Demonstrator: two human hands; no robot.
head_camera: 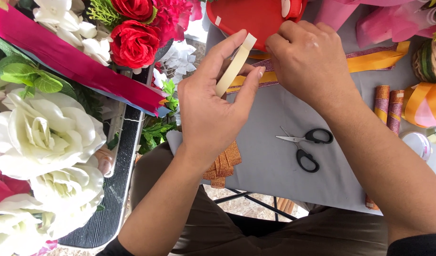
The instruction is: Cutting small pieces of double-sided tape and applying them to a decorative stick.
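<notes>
My left hand (213,104) grips a cream roll of tape (234,66), held on edge between thumb and fingers above the grey table (275,161). My right hand (310,59) sits just to its right, fingers curled and pinching at the tape's end near a glittery pink and yellow ribbon (374,59). Beneath my left wrist a folded piece of orange glitter ribbon (225,163) hangs at the table's near edge. What the right fingertips pinch is hidden.
Black-handled scissors (306,144) lie open on the table. A red heart-shaped box (246,19) stands at the back. Glitter ribbon rolls (388,106) and a yellow ribbon spool (424,102) are at the right. White and red artificial flowers (47,137) crowd the left.
</notes>
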